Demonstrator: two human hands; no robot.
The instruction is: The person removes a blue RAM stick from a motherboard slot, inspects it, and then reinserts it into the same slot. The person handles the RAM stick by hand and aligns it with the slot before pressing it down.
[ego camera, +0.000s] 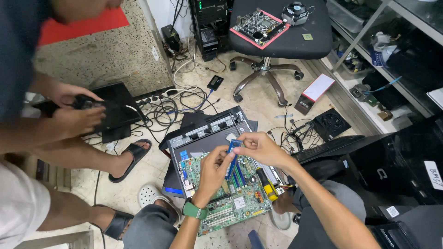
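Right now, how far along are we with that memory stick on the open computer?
Done: the computer case lies open, green motherboard exposed. In hand: both hands, left hand and right hand, hold the blue memory stick above the blue slots. Left: the stick is not yet seated.

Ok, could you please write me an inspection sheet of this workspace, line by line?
Surface: tiled floor; work is done on it, no bench.
Job's things: open computer case with green motherboard; blue memory stick held above its slots.
Clutter: yellow screwdriver on the board, black fan, small box, keyboard.
Grippers: left hand and right hand both pinch the stick.
Cables: tangle by a power strip, more near the fan.
Surroundings: office chair carrying another board; second person at left holding a black device; shelves at right.
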